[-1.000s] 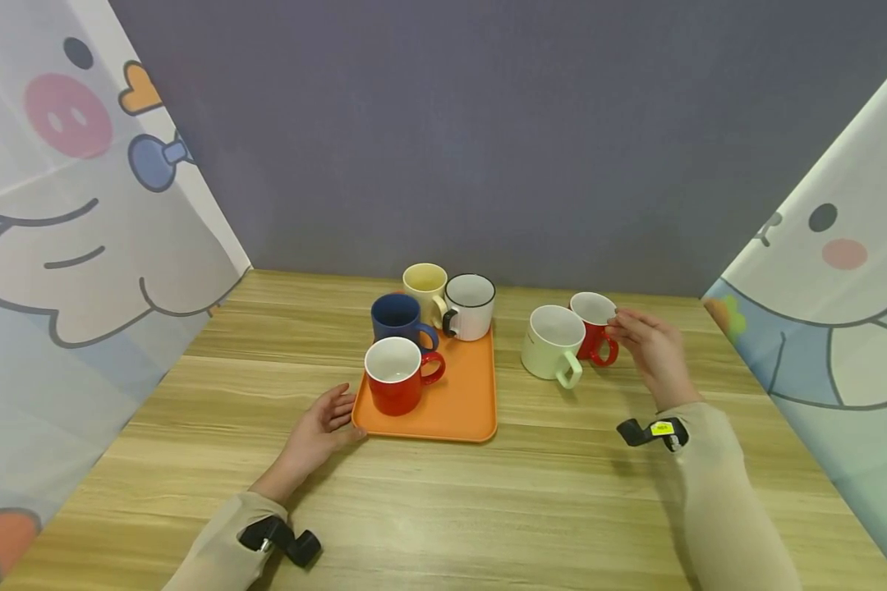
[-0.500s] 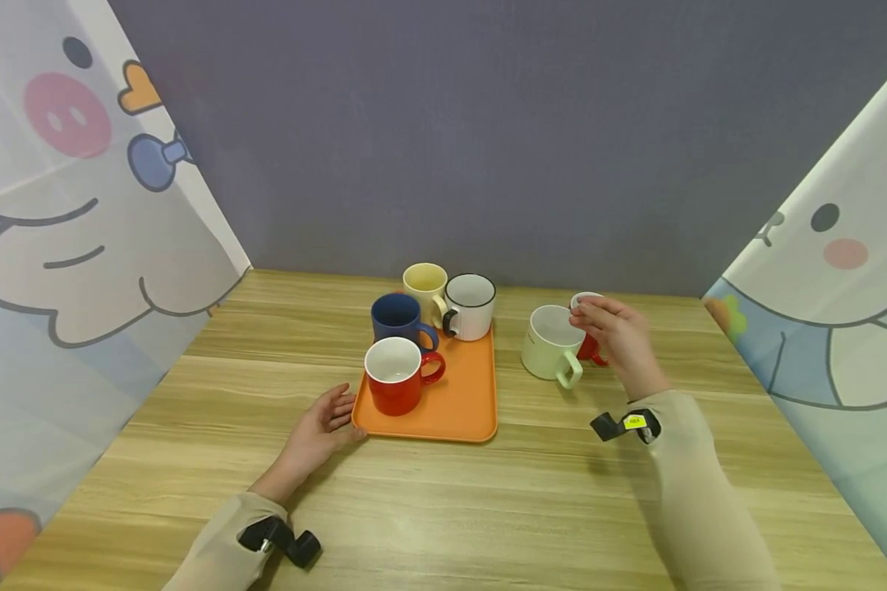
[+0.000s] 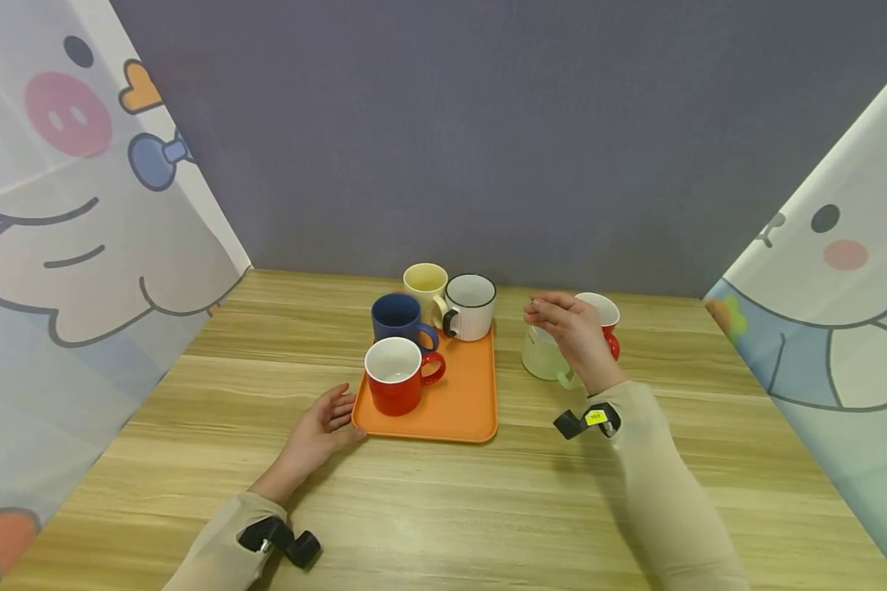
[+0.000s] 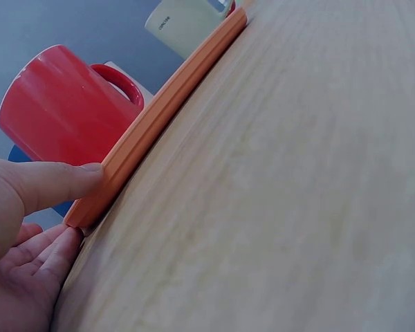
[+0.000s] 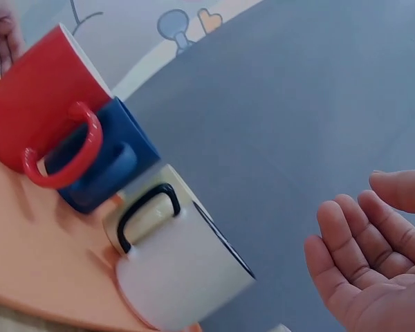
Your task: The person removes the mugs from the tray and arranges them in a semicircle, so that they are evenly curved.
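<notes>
My left hand (image 3: 318,431) touches the near left corner of the orange tray (image 3: 461,410). In the left wrist view its straight thumb lies against the tray's front wall, with fingertips at the corner. My right hand (image 3: 572,332) is over the pale green mug (image 3: 540,357), hiding much of it, with loosely bent fingers and nothing held. Just right of that hand a second red mug (image 3: 599,307) stands partly hidden. On the tray are a red mug (image 3: 395,392), a blue mug (image 3: 393,316), a cream mug (image 3: 423,283) and a white mug with black rim (image 3: 473,316).
The wooden table (image 3: 414,517) runs back to a grey panel (image 3: 443,148). Cartoon-printed sheets (image 3: 89,205) flank it on both sides. A black wrist camera (image 3: 281,539) sits on each forearm.
My right hand has moved left, from the rim of the right-hand red mug to above the pale green mug. My left hand, the tray and the mugs on it look still.
</notes>
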Action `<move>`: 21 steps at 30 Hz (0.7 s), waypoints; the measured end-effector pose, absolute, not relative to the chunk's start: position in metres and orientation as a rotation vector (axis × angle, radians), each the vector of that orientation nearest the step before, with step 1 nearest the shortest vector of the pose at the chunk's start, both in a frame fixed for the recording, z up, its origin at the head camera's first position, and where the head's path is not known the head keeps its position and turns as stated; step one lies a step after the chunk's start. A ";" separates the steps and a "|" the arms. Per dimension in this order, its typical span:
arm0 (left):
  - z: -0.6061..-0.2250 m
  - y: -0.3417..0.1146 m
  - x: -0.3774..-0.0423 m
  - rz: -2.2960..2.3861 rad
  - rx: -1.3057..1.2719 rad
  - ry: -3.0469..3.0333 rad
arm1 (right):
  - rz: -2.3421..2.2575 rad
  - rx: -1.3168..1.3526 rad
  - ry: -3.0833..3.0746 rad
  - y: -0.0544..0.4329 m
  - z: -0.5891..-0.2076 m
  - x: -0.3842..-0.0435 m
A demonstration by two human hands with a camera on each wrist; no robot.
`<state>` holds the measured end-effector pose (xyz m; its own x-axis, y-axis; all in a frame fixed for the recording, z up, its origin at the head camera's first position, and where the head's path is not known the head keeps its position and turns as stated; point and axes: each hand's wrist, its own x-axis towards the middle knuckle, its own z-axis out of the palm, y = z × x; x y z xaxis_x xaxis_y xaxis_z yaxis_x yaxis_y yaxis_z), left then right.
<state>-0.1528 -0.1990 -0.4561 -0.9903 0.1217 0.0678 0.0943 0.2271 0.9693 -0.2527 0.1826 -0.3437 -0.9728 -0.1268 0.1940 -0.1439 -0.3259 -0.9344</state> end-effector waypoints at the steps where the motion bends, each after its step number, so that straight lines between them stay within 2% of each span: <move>1: -0.456 -0.199 -0.153 1.926 0.216 2.443 | 2.527 0.365 -1.823 0.179 -0.345 -0.253; 9: -0.457 -0.199 -0.152 1.928 0.216 2.441 | 2.480 0.415 -1.937 0.158 -0.358 -0.257; 21: -0.456 -0.199 -0.153 1.923 0.214 2.453 | 2.417 0.326 -2.129 0.131 -0.380 -0.268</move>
